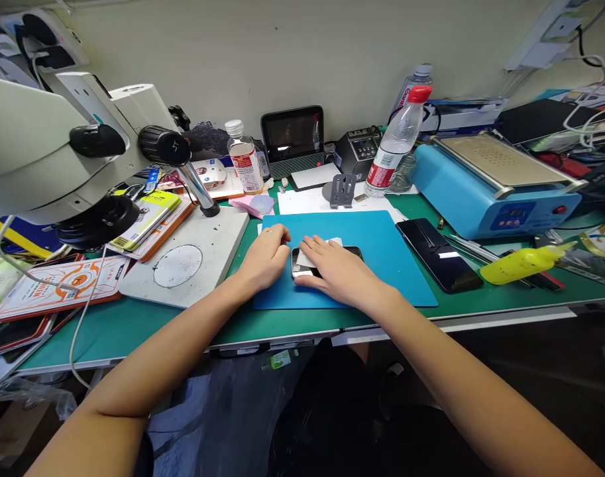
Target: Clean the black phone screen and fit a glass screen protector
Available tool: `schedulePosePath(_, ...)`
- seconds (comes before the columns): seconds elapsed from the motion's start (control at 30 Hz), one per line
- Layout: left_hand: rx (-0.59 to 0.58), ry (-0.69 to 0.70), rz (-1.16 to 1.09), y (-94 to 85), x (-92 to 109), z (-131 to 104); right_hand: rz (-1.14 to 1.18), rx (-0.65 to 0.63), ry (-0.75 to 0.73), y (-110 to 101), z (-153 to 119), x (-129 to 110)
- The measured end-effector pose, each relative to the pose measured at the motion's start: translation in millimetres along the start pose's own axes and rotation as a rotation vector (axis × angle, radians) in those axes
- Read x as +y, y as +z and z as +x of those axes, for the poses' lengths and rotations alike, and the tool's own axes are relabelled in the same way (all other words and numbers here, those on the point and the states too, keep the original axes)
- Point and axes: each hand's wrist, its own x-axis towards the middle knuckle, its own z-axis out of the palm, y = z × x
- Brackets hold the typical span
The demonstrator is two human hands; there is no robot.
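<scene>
A dark phone-like device [354, 252] with a pale edge lies flat on a blue mat [382, 232]. My right hand [334, 265] rests on top of it, fingers stretched out flat and the thumb apart. Beneath those fingers is a white wipe or piece of paper [308, 260], pressed against the device and partly hidden. Just left of the device, my left hand [267, 255] sits on the mat with its fingers curled in. Whether anything is inside the left fingers is hidden.
A microscope [34, 152] stands at the left over its pale base [222, 238]. Right of the mat lie a black phone [439, 255], tweezers and a yellow squeeze bottle [518, 265]. Behind are a blue heating plate [495, 192], a red-capped bottle [394, 149] and a small screen [293, 136].
</scene>
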Motion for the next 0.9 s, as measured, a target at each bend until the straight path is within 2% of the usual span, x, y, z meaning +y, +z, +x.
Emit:
schedulePosePath(0.1,-0.004,0.004,0.008,-0.7,-0.2,0.7,0.010,0.015,-0.004,3.5,-15.6,5.2)
schedulePosePath(0.17,-0.004,0.010,0.014,0.0,-0.6,1.6,0.022,0.016,-0.001,4.7,-16.3,4.0)
schedulePosePath(0.33,0.000,0.031,0.043,3.5,-1.6,3.2,0.048,-0.026,-0.020,4.2,14.0,-9.9)
schedulePosePath(0.4,0.007,0.039,0.057,3.0,-1.9,2.9,0.051,-0.028,-0.032,4.3,16.4,-10.0)
schedulePosePath(0.6,0.046,0.064,0.113,-1.1,-3.2,2.9,-0.002,-0.011,0.011,7.1,-15.6,4.5)
schedulePosePath(0.8,0.060,0.073,0.144,-2.3,-3.7,3.6,0.055,-0.042,-0.005,2.2,9.2,-5.8)
schedulePosePath(0.9,0.063,0.076,0.145,-3.7,-4.4,2.6,0.042,-0.039,0.002,1.6,5.6,-4.3)
